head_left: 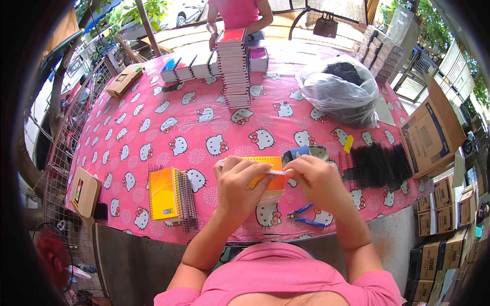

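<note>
Hands, left [239, 182] and right [317, 176], pinching a thin pale piece [276, 172], yellow notebooks [271, 162] beneath, blue-handled pliers [308, 221] nearby

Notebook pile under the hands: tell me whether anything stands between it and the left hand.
Yes: a thin pale-edged piece, pinched in the left hand, crosses in front of the notebook pile. Nothing else visible stands between them.

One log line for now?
Left hand: grips slim whitish piece | Right hand: at its right end | Beneath: orange-covered notebooks | Nearby: blue-handled pliers
</note>
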The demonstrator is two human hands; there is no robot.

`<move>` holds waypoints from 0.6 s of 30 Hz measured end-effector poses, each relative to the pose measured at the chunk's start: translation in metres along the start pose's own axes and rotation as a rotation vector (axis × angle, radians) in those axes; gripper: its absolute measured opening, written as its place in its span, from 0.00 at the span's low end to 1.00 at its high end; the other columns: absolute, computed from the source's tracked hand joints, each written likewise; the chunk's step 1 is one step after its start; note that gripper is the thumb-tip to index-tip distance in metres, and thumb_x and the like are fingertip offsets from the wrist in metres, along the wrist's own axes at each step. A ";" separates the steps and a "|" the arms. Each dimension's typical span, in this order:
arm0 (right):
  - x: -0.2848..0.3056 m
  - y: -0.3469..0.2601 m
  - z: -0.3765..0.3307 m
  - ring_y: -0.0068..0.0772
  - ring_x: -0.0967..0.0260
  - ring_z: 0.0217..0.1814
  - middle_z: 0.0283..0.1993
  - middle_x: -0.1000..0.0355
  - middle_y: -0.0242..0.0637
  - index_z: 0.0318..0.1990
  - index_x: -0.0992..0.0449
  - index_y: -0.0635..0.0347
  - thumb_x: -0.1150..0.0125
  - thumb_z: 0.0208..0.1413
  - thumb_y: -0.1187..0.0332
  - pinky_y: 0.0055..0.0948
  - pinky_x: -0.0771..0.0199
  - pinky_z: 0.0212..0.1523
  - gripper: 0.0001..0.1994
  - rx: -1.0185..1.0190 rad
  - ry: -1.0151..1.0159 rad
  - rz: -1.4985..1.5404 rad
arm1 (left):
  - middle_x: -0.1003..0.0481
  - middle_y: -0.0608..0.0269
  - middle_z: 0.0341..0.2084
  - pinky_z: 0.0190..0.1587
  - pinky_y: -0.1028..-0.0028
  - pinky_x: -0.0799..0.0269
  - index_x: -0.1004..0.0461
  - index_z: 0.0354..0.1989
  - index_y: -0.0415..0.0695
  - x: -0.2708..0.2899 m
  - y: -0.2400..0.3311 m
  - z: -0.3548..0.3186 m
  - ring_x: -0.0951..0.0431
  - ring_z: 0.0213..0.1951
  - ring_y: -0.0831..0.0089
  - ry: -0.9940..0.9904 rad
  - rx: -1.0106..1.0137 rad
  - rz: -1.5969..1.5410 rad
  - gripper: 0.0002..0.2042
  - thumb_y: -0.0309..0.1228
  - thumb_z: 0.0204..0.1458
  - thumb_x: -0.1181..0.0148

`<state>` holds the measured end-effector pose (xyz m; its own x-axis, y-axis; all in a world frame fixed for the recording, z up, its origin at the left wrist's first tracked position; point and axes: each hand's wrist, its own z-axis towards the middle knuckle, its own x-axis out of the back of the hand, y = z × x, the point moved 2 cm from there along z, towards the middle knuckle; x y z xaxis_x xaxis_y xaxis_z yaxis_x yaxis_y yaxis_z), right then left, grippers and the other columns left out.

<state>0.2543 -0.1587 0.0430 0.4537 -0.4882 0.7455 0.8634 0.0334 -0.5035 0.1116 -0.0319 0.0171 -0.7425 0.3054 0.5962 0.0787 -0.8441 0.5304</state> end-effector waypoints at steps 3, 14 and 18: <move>0.023 0.069 0.009 0.43 0.28 0.36 0.37 0.28 0.43 0.41 0.27 0.63 0.39 0.50 0.74 0.33 0.28 0.39 0.10 -0.332 0.075 0.286 | 0.23 0.71 0.29 0.46 0.64 0.43 0.21 0.34 0.49 0.003 -0.005 -0.003 0.28 0.36 0.68 0.038 -0.042 -0.020 0.13 0.31 0.37 0.30; -0.024 0.183 -0.025 0.45 0.26 0.45 0.43 0.26 0.46 0.43 0.28 0.62 0.35 0.44 0.72 0.33 0.24 0.40 0.16 -0.531 0.090 -0.114 | 0.24 0.67 0.27 0.46 0.64 0.40 0.24 0.30 0.48 -0.015 -0.002 0.020 0.27 0.36 0.66 0.045 -0.059 -0.054 0.13 0.34 0.35 0.29; 0.022 0.104 0.006 0.28 0.26 0.37 0.41 0.24 0.38 0.51 0.30 0.68 0.35 0.48 0.72 0.30 0.26 0.38 0.22 -0.221 0.086 0.911 | 0.24 0.67 0.27 0.46 0.64 0.40 0.25 0.33 0.47 -0.017 -0.004 0.023 0.27 0.36 0.67 0.014 0.027 -0.089 0.15 0.35 0.35 0.29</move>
<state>0.3557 -0.1609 0.0099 0.9082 -0.4185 -0.0063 0.1189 0.2725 -0.9548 0.1396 -0.0235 0.0186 -0.7568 0.3724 0.5372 0.0297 -0.8014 0.5973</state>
